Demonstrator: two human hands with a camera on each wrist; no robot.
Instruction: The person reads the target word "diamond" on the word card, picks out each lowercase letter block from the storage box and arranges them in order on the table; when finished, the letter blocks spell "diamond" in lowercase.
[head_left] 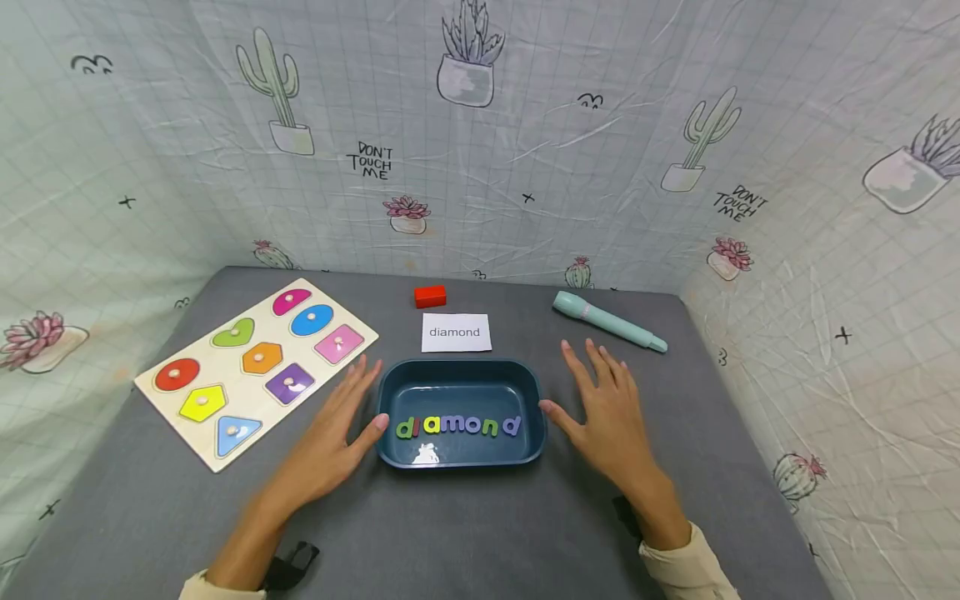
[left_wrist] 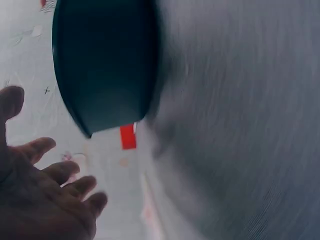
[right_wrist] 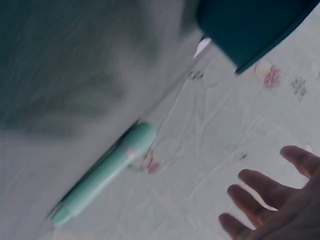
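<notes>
Word in tray: seven coloured letters (head_left: 452,419) lie in a row inside the blue tray (head_left: 461,362), reading "diamond".
Match with card: the white card (head_left: 456,341) behind the tray carries the same word, so the spelling looks complete, with no letter missing.
What is left: by my judgement little, perhaps only spacing; the "i" sits tight against the first "d", and the last "d" stands off from the "n".
Tray: on the grey counter (head_left: 465,533), between the two hands.
Left hand: the grip of the left hand (head_left: 336,446) is apart, fingers extended, holding nothing; its thumb is at the tray's left rim, and whether it touches I cannot tell.
Right hand: the grip of the right hand (head_left: 609,417) is likewise apart and holds nothing, fingers spread, thumb at the right rim; contact is unclear here too.
Shape board: the wooden puzzle board (head_left: 243,393) lies left of the tray, its coloured shapes apparently all seated.
Far side: a red block (head_left: 430,297) lies just behind the card; a mint-green tube (head_left: 609,321) lies beyond the right fingertips.
</notes>
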